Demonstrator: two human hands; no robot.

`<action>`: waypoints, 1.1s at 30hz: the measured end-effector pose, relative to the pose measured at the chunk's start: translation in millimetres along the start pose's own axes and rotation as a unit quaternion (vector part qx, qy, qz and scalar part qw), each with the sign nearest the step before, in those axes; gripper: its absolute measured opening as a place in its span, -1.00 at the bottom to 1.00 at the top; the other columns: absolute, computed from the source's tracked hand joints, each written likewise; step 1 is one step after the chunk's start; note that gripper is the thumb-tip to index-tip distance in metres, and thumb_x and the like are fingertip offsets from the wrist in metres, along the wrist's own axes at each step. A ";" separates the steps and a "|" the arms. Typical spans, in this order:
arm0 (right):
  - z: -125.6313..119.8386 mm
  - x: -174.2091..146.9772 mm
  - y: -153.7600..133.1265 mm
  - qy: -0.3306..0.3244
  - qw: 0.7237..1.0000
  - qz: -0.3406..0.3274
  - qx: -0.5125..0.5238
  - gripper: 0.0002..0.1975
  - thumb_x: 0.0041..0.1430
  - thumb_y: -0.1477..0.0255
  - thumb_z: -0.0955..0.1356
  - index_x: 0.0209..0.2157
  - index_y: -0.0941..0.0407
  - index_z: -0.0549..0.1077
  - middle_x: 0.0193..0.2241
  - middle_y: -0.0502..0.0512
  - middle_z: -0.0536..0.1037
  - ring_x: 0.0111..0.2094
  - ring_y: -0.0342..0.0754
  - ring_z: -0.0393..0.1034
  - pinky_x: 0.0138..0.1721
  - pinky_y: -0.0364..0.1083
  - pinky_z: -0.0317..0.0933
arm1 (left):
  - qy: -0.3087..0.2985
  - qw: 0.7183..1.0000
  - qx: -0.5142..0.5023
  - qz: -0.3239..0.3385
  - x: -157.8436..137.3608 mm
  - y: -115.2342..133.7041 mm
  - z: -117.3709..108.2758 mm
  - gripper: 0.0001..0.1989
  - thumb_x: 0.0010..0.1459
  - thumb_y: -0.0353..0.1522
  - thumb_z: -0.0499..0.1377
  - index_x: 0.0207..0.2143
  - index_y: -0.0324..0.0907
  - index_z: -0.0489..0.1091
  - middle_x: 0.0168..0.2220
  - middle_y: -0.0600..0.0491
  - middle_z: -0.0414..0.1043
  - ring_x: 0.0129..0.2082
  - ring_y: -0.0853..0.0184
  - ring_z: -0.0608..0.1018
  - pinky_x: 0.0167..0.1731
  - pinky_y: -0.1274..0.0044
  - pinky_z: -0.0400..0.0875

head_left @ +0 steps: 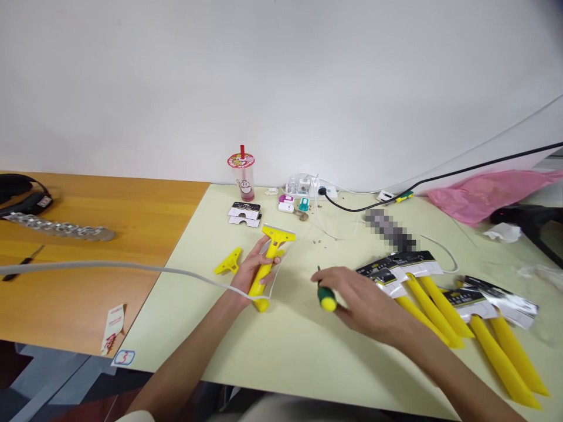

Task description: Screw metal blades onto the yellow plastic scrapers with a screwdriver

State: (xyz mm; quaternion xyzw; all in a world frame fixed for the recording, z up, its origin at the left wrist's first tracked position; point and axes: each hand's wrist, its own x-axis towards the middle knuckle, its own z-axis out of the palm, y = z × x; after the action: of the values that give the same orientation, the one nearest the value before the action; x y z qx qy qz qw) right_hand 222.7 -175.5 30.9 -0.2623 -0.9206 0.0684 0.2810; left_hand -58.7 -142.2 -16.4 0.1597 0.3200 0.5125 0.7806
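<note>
**Scraper in the left hand, screwdriver to its right**

The yellow scraper (263,278) is clamped in the left hand (250,271), fingers wrapped about its handle. Its long axis runs away from the person, tilted slightly right, blade end farthest. The right hand (358,296), well apart to the scraper's right, is closed on a green-and-yellow screwdriver (326,297); its thumb is hidden. The screwdriver's tip also points away, roughly alongside the scraper's handle, with bare surface (290,346) between. The left hand is nearer a loose yellow scraper head (228,261), lying just left of the scraper.
</note>
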 end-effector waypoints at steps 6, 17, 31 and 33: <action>-38.7 45.4 6.1 0.230 0.944 0.202 0.121 -0.51 0.39 0.41 0.49 0.26 -0.10 0.34 -0.02 0.13 0.70 0.05 0.15 0.67 0.07 0.19 0.60 | -0.018 1.000 0.002 -0.023 -0.9 -5.2 0.9 -0.15 0.07 -0.60 0.31 0.39 -0.05 0.21 0.00 -0.03 0.58 -0.65 0.59 0.37 -0.74 0.70 0.23; -39.6 101.3 39.5 0.425 0.844 0.191 0.265 -0.38 0.22 0.23 0.63 0.23 -0.16 0.41 -0.17 0.03 0.70 -0.06 0.14 0.71 -0.14 0.16 0.69 | -0.035 0.999 -0.014 -0.014 -3.1 -6.4 1.1 -0.08 0.04 -0.63 0.30 0.43 -0.01 0.24 0.24 -0.14 0.49 -0.31 0.41 0.62 -0.76 0.74 0.20; 0.1 112.6 43.3 0.224 0.942 0.105 0.228 -0.45 0.40 0.12 0.51 0.35 -0.17 0.44 0.12 0.09 0.62 -0.01 0.07 0.68 -0.03 0.09 0.71 | -0.080 0.995 0.011 -0.052 -2.5 -4.5 1.8 -0.14 0.05 -0.59 0.33 0.41 -0.07 0.27 0.32 -0.17 0.45 -0.26 0.41 0.65 -0.79 0.76 0.21; 2.6 112.7 44.9 0.219 0.942 0.107 0.232 -0.46 0.44 0.13 0.47 0.37 -0.17 0.42 0.16 0.10 0.60 -0.02 0.05 0.68 -0.04 0.09 0.72 | -0.079 0.995 0.016 -0.055 -1.9 -4.9 2.0 -0.15 0.04 -0.59 0.32 0.39 -0.06 0.30 0.31 -0.15 0.44 -0.27 0.41 0.65 -0.80 0.76 0.20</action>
State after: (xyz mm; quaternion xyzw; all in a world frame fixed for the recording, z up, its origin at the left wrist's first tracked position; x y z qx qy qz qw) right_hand 161.8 -78.4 70.7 -0.2951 -0.7616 0.2506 0.5198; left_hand -54.4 -145.8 -17.1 0.1939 0.2739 0.4494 0.8279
